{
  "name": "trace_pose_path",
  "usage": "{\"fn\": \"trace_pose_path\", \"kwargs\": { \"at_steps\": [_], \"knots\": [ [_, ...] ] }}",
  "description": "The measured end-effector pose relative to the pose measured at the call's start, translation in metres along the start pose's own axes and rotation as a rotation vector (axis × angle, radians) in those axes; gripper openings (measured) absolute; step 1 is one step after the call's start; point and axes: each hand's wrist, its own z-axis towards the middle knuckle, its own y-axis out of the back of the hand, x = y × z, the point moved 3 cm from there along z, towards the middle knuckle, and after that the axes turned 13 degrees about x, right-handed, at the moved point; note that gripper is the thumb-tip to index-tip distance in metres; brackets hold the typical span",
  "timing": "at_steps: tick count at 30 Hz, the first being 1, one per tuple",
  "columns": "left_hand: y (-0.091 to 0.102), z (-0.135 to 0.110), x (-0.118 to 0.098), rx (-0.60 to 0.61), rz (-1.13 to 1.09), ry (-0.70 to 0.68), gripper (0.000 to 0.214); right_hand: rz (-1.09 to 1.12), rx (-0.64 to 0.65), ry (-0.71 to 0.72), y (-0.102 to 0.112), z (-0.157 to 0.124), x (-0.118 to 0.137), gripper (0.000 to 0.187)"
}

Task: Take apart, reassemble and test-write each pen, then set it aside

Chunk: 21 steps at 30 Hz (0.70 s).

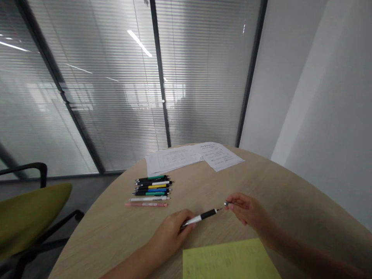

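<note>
My left hand [176, 231] is closed round a white pen [200, 218] with a black grip, tilted up toward the right. A thin point sticks out of the pen's right end. Between the thumb and fingers of my right hand [247, 208] is a small silver pen tip [226, 204], a short distance beyond that point and apart from it. Under and in front of my hands lies a yellow sheet of paper [229, 259] with faint handwriting.
Several pens [155, 186] lie in a row on the round wooden table [104, 236], with a white pen [149, 198] and a pink pen [147, 204] nearest me. Printed sheets [174, 158] lie at the far edge. A green chair [31, 217] stands at left, before glass partitions.
</note>
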Motion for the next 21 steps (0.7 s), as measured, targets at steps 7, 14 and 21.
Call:
{"fn": "trace_pose_path", "kwargs": {
  "at_steps": [7, 14, 21],
  "knots": [
    [0.0, -0.003, -0.004, -0.001, -0.008, -0.019, 0.012, 0.025, 0.01, -0.06, -0.011, -0.013, 0.002, 0.024],
    [-0.005, -0.004, -0.005, 0.013, 0.011, -0.045, 0.01, -0.028, 0.066, -0.085, -0.014, -0.016, 0.001, 0.026],
    [-0.004, -0.005, -0.007, 0.013, 0.049, -0.026, 0.009, -0.064, 0.133, -0.129, -0.014, -0.018, -0.002, 0.024]
  ]
}}
